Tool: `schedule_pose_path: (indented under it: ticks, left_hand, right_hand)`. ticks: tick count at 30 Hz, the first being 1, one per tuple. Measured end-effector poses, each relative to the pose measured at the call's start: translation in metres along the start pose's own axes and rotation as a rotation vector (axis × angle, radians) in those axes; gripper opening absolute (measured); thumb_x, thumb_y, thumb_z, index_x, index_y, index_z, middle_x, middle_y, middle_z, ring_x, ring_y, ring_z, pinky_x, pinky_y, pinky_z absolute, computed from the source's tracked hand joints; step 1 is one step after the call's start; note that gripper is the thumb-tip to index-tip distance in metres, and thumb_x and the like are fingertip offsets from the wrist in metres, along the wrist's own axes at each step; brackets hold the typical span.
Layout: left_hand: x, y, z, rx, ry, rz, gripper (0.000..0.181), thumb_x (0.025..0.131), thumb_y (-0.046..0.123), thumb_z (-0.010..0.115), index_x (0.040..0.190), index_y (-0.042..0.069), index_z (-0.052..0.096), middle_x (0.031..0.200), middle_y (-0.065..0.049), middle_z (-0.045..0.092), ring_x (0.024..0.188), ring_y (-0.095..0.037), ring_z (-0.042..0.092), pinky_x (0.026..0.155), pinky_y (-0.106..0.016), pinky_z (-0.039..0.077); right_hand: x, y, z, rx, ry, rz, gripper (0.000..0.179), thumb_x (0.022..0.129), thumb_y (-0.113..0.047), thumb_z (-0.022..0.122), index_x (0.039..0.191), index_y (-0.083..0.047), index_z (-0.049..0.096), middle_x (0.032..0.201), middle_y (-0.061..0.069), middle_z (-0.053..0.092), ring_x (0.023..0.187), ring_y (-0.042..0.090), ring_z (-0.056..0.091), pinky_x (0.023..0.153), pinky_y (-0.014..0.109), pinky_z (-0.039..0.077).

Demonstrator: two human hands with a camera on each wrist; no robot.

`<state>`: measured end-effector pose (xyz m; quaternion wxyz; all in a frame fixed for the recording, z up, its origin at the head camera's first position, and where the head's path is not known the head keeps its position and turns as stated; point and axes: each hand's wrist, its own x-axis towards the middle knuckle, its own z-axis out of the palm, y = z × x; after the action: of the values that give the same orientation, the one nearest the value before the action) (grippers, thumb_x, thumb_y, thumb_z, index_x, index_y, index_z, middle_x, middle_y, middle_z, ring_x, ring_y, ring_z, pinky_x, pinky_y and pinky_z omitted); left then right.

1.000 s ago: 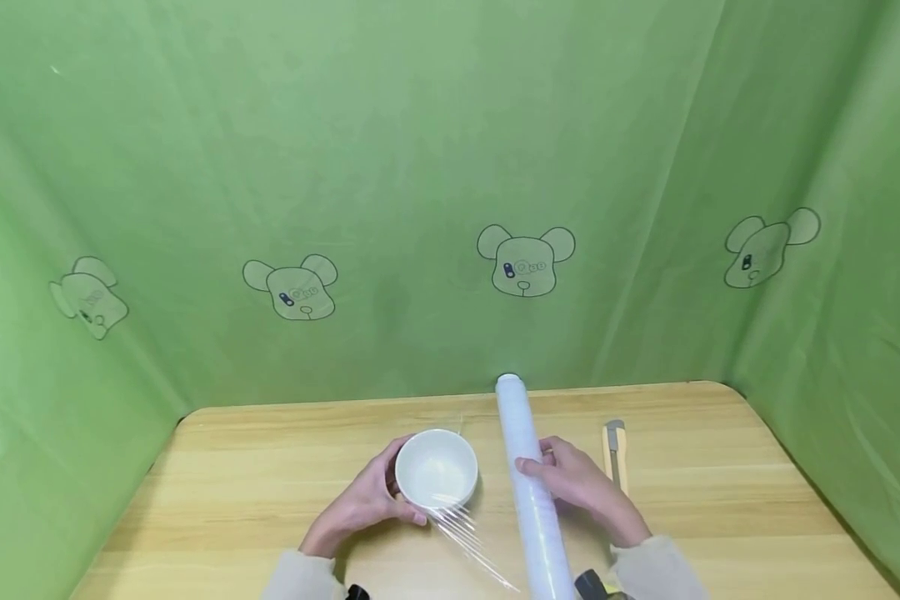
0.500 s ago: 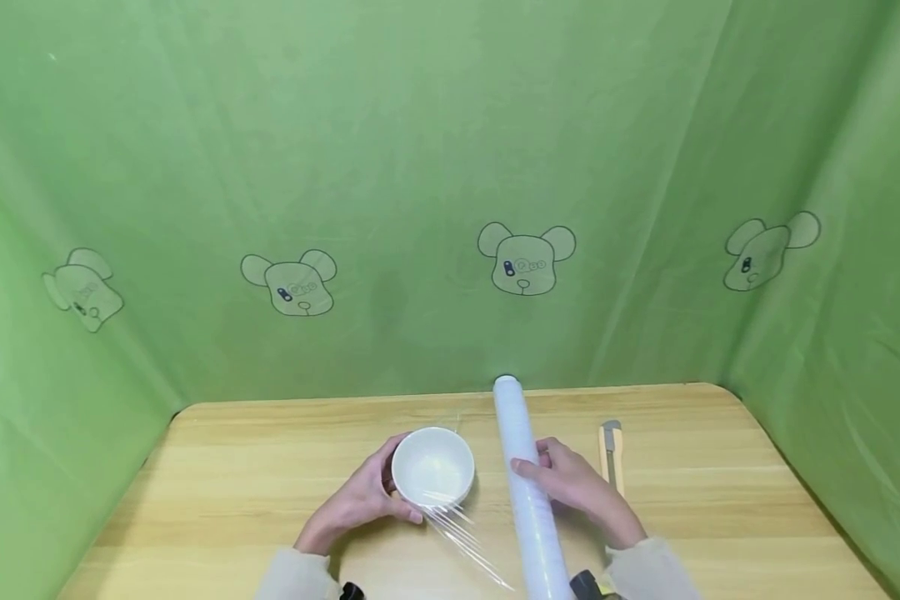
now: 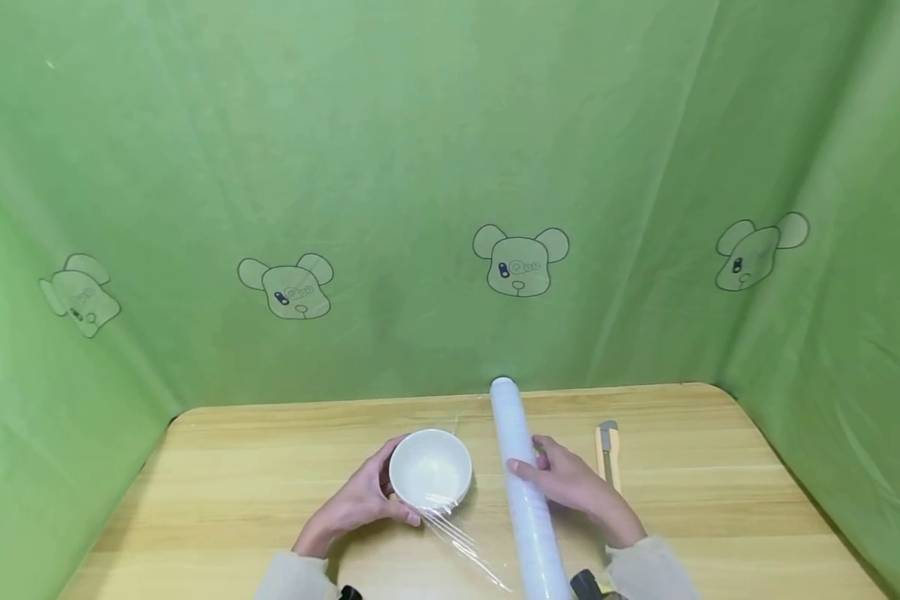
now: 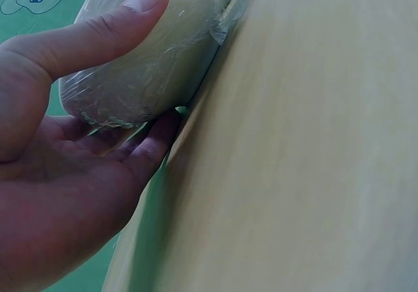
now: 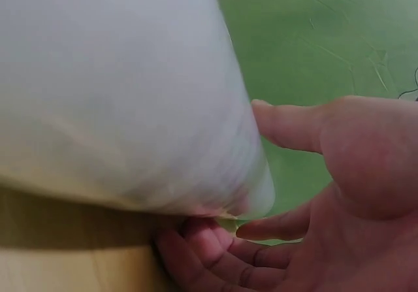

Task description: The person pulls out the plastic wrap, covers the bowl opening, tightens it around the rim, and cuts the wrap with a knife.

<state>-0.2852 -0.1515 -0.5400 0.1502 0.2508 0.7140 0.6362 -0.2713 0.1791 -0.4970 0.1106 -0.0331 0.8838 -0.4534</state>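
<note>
A white bowl (image 3: 431, 468) sits right of my left hand (image 3: 363, 502), whose fingers and thumb curl round its side. Clear cling film (image 3: 461, 540) stretches in shiny creases from the bowl's near rim toward the lower right. In the left wrist view, crinkled film also covers the bowl's side (image 4: 140, 63), with the thumb along it and the fingers low against it. To the right lies a long roll of cling film (image 3: 523, 492), pointing away from me. My right hand (image 3: 570, 479) holds its right side, thumb on top and fingers low beside it in the right wrist view.
A utility knife (image 3: 608, 454) with a pale yellow handle lies right of the roll, partly behind my right forearm. The light wooden table (image 3: 262, 467) ends at a green curtain (image 3: 390, 167) with bear faces, which also closes off both sides.
The head view drifts slightly to the right. Both hands keep their places on the bowl and the roll.
</note>
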Motion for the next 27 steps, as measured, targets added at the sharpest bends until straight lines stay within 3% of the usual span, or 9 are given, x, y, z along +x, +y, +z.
schedule_pose_path:
  ticks: [6,10,14,16,21,24,27]
  left_hand:
    - [0.000,-0.001,0.000,-0.010,0.005,0.000,0.113,0.061,-0.010,0.090,0.156,0.001,0.030,0.150,-0.025,0.043,0.134,-0.041,0.049,0.110,-0.030,0.046]
    - [0.000,0.000,0.000,-0.018,0.004,0.003,0.113,0.061,-0.011,0.090,0.156,0.001,0.030,0.150,-0.024,0.043,0.134,-0.040,0.049,0.110,-0.031,0.046]
    - [-0.001,-0.001,0.000,-0.024,0.000,-0.002,0.113,0.061,-0.011,0.090,0.156,0.001,0.030,0.151,-0.024,0.043,0.135,-0.041,0.048,0.111,-0.031,0.045]
    - [-0.002,-0.001,-0.001,-0.025,-0.001,-0.005,0.113,0.062,-0.011,0.090,0.156,0.001,0.030,0.151,-0.025,0.042,0.136,-0.042,0.047,0.112,-0.030,0.044]
    - [-0.003,-0.002,-0.001,-0.026,-0.001,-0.007,0.113,0.063,-0.010,0.090,0.157,0.001,0.029,0.151,-0.025,0.043,0.136,-0.042,0.046,0.113,-0.029,0.043]
    - [-0.002,-0.002,-0.001,-0.022,-0.002,-0.006,0.112,0.063,-0.010,0.090,0.157,0.001,0.029,0.151,-0.025,0.043,0.136,-0.041,0.047,0.112,-0.029,0.044]
    - [-0.001,-0.001,-0.001,-0.016,0.000,-0.007,0.112,0.063,-0.010,0.091,0.157,0.002,0.030,0.150,-0.024,0.044,0.135,-0.040,0.048,0.112,-0.028,0.044]
  right_hand:
    - [-0.002,0.004,-0.019,0.034,0.046,-0.051,0.071,0.102,-0.036,0.063,0.150,0.009,0.037,0.110,0.018,0.066,0.084,0.024,0.066,0.074,0.039,0.061]
    - [-0.004,0.017,-0.044,-0.104,0.196,-0.091,0.053,0.105,-0.026,0.057,0.145,0.007,0.046,0.110,0.021,0.065,0.087,0.029,0.065,0.069,0.039,0.059]
    - [-0.006,0.033,-0.058,-0.244,0.287,-0.053,0.050,0.106,-0.023,0.052,0.145,0.008,0.045,0.119,0.034,0.058,0.104,0.047,0.060,0.081,0.058,0.055]
    - [-0.006,0.039,-0.061,-0.288,0.293,-0.019,0.053,0.106,-0.025,0.051,0.147,0.008,0.042,0.126,0.042,0.049,0.111,0.056,0.055,0.085,0.066,0.052]
    - [-0.003,0.049,-0.060,-0.329,0.261,0.079,0.073,0.102,-0.030,0.058,0.149,0.016,0.027,0.125,0.051,0.038,0.105,0.063,0.053,0.081,0.070,0.053]
    - [-0.002,0.051,-0.060,-0.333,0.246,0.098,0.076,0.098,-0.025,0.063,0.144,0.022,0.024,0.118,0.049,0.044,0.096,0.058,0.058,0.076,0.064,0.057]
    - [-0.003,0.052,-0.060,-0.312,0.232,0.108,0.070,0.096,-0.018,0.064,0.139,0.024,0.028,0.105,0.042,0.055,0.081,0.044,0.063,0.063,0.049,0.061]
